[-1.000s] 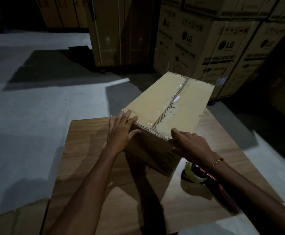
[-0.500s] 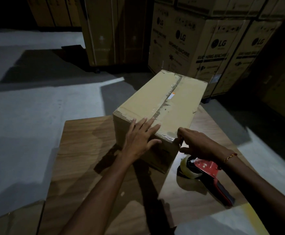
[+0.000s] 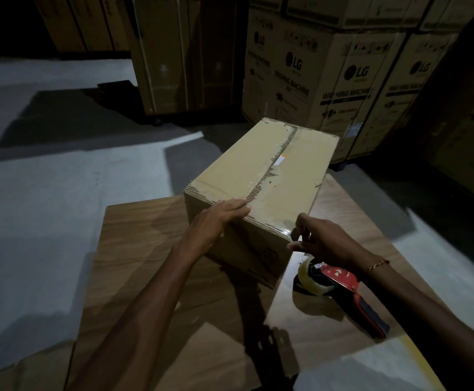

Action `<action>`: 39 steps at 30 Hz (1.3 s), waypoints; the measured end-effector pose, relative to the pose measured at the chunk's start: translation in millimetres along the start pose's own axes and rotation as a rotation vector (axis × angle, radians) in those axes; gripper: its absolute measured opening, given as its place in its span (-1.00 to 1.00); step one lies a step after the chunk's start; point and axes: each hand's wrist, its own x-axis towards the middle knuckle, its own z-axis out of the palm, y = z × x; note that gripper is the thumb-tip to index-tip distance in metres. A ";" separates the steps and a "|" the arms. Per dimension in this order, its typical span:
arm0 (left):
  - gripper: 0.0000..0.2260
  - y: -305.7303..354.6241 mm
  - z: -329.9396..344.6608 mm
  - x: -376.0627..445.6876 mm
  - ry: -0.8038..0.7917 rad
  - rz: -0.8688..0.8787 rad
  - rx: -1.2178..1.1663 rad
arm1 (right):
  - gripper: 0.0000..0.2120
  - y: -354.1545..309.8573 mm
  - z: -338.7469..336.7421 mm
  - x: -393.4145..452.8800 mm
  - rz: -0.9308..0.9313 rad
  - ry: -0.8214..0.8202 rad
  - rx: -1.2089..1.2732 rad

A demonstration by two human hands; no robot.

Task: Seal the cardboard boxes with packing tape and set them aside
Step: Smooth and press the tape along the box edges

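Head view: cardboard box (image 3: 261,176) on wooden table (image 3: 134,249), left hand (image 3: 216,221) flat on near top edge, right hand (image 3: 319,239) pinching tape end at near-right corner. Risk: wrinkled, lifting tape from uneven pressing; tape dispenser (image 3: 340,289) lying idle.

- One view only, head-worn, wide-angle; nothing shared with a second camera.
- Looks forward and steeply down from above the wooden table (image 3: 134,249), both forearms entering from the bottom edge.
- Close range: left hand (image 3: 216,221) and right hand (image 3: 324,241) sit just below frame centre, cardboard box (image 3: 261,176) dead centre.
- Tape dispenser (image 3: 340,289) lower right, near the camera.
- Upper frame reaches well beyond the table to grey floor (image 3: 47,179) and stacked LG washing machine cartons (image 3: 329,80) at the back.
- Wide lens bends edges; corners dark.
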 end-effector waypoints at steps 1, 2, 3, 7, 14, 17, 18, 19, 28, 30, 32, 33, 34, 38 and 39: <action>-0.17 0.1 0.8 0.2 0.005 -0.014 -0.017 | -0.68 0.0 -1.0 -0.8 -0.010 -0.015 -0.001; -0.18 1.3 1.1 0.5 0.011 -0.025 -0.029 | -0.74 0.3 -2.0 -1.5 -0.027 -0.031 -0.007; -0.19 2.9 1.4 0.9 0.021 -0.040 -0.040 | -0.79 0.3 -3.0 -2.7 -0.032 -0.046 -0.012; -0.28 14.9 11.0 -0.8 0.084 -0.081 0.075 | -0.55 -0.7 5.0 -7.9 -0.006 0.012 0.016; -0.50 33.4 21.9 -8.0 0.231 -0.264 -0.166 | -0.55 -0.2 32.5 -11.2 -0.087 0.159 0.038; -0.43 55.8 28.4 -7.8 0.434 -0.525 -0.323 | -0.74 -15.3 50.5 -4.3 -0.260 0.169 -0.088; -0.41 62.0 31.6 -7.3 0.477 -0.604 -0.345 | -0.74 -22.5 56.7 -0.6 -0.291 0.188 -0.109; -0.39 67.3 34.3 -6.6 0.509 -0.667 -0.365 | -0.74 -29.4 63.1 2.9 -0.291 0.170 -0.058; -0.49 86.3 60.1 -9.8 0.635 -0.746 -0.356 | -0.48 -54.0 62.0 20.8 -0.282 0.076 0.200; -0.48 79.5 54.9 -11.7 0.526 -0.708 -0.088 | -0.53 -50.3 56.3 26.1 -0.276 0.105 0.169; -0.45 70.7 40.0 -11.4 0.333 -0.653 0.149 | -0.62 -47.1 50.3 30.9 -0.262 0.180 0.125; -0.47 65.7 31.7 -9.2 0.236 -0.635 0.210 | -0.65 -45.1 47.8 32.7 -0.259 0.222 0.100; -0.49 61.2 23.9 -5.7 0.153 -0.611 0.249 | -0.67 -42.9 45.5 34.4 -0.266 0.267 0.072; -0.49 52.4 8.5 17.4 -0.061 -0.503 0.312 | -0.71 -24.9 37.0 45.4 -0.341 0.347 -0.047; -0.47 51.4 9.5 23.8 -0.098 -0.489 0.313 | -0.70 -19.2 35.4 48.7 -0.365 0.345 -0.091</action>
